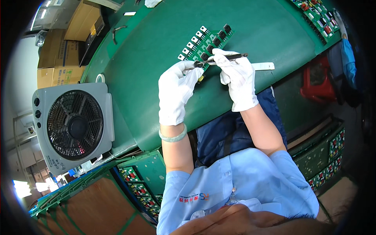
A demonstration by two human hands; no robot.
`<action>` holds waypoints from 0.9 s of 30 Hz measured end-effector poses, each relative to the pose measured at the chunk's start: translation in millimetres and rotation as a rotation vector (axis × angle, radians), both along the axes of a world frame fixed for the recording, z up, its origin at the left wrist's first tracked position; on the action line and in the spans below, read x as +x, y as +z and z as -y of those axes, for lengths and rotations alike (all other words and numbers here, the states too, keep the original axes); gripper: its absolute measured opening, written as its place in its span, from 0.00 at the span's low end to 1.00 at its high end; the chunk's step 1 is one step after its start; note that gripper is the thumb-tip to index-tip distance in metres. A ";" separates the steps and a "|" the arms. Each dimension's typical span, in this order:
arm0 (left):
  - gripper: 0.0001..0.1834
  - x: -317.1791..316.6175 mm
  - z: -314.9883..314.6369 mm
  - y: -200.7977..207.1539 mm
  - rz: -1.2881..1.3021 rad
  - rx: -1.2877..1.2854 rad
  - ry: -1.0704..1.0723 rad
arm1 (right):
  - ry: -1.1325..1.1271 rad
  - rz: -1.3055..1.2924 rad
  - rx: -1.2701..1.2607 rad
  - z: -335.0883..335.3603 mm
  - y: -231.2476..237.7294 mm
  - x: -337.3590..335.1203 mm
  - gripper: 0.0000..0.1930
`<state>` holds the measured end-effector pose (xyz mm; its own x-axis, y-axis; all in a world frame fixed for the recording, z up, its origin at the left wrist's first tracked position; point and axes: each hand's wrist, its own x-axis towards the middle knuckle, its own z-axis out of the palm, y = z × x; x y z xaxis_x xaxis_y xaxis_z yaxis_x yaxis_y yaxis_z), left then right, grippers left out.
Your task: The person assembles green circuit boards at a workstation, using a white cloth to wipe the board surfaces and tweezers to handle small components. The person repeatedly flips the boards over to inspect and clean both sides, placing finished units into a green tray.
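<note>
A green circuit board [203, 44] lies slantwise on the green mat, with a row of silver-tabbed components along one side and black blocks along the other. My left hand [177, 89], in a white glove, pinches the board's near end beside a small black part. My right hand [238, 80], also gloved, grips dark tweezers [231, 57] whose tips reach the black part by my left fingertips. The exact contact is too small to make out. A white strip-like piece [263, 66] lies just right of my right hand. Below the left fingers shows a small yellow part [201, 78].
A grey box fan [76, 123] stands at the left edge of the green table [137, 90]. Cardboard boxes [58, 58] are stacked behind it. More populated boards [319, 19] lie at the far right. Beyond the right edge are a red stool [319, 88] and a person's blue sleeve [347, 62].
</note>
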<state>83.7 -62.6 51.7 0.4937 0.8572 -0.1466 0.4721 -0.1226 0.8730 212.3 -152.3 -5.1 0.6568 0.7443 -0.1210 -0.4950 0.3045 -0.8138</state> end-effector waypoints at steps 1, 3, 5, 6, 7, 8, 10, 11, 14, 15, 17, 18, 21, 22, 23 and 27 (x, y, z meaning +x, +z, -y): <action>0.11 -0.3 -0.8 -1.2 0.002 -0.002 0.009 | 0.014 -0.033 0.014 0.4 0.2 0.6 0.13; 0.12 -0.9 -3.0 -2.7 0.012 -0.012 0.015 | 0.015 -0.028 0.020 1.2 -1.4 1.6 0.14; 0.12 -2.2 -5.9 -3.4 0.025 -0.028 0.011 | -0.010 0.049 0.002 1.8 -4.3 1.9 0.13; 0.12 -2.7 -6.5 -4.0 0.032 -0.036 0.015 | -0.034 0.061 -0.028 1.9 -0.4 0.7 0.13; 0.12 -3.1 -6.8 -4.6 0.038 -0.043 0.019 | -0.059 0.074 -0.059 2.1 7.5 -2.0 0.13; 0.12 -3.4 -7.1 -5.0 0.045 -0.051 0.023 | -0.084 0.087 -0.090 2.3 12.8 -5.4 0.13; 0.12 -3.4 -7.4 -4.5 0.057 -0.060 0.023 | -0.111 0.186 -0.089 3.5 16.4 -11.8 0.13; 0.12 -3.4 -7.6 -4.3 0.064 -0.064 0.023 | -0.124 0.236 -0.089 3.5 17.7 -14.6 0.12; 0.12 -3.9 -10.2 -5.4 0.074 -0.074 0.026 | -0.150 0.273 -0.001 3.5 10.4 -22.3 0.12; 0.12 -4.4 -10.8 -5.6 0.078 -0.070 0.018 | -0.148 0.273 0.022 3.7 8.7 -23.6 0.12; 0.11 -5.0 -11.7 -5.8 0.084 -0.062 0.002 | -0.129 0.326 0.001 5.2 5.4 -24.5 0.13; 0.11 -5.2 -11.9 -6.4 0.086 -0.064 0.003 | -0.118 0.316 0.006 6.0 7.6 -26.0 0.13; 0.11 -5.7 -11.9 -6.6 0.088 -0.073 0.005 | -0.119 0.358 0.045 7.7 7.8 -27.7 0.14; 0.11 -5.5 -11.5 -5.3 0.086 -0.079 0.007 | -0.125 0.384 0.063 7.9 7.2 -27.8 0.14; 0.11 -5.3 -11.2 -4.5 0.085 -0.086 0.009 | -0.133 0.401 0.076 7.9 6.0 -28.0 0.14; 0.11 -5.5 -11.3 -5.3 0.101 -0.078 0.002 | -0.164 0.531 0.076 7.4 1.0 -26.5 0.13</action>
<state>78.2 -51.3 46.5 0.5078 0.8460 -0.1625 0.3815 -0.0517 0.9229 185.8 -159.8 -4.1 0.7211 0.6206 0.3081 0.0359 0.4106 -0.9111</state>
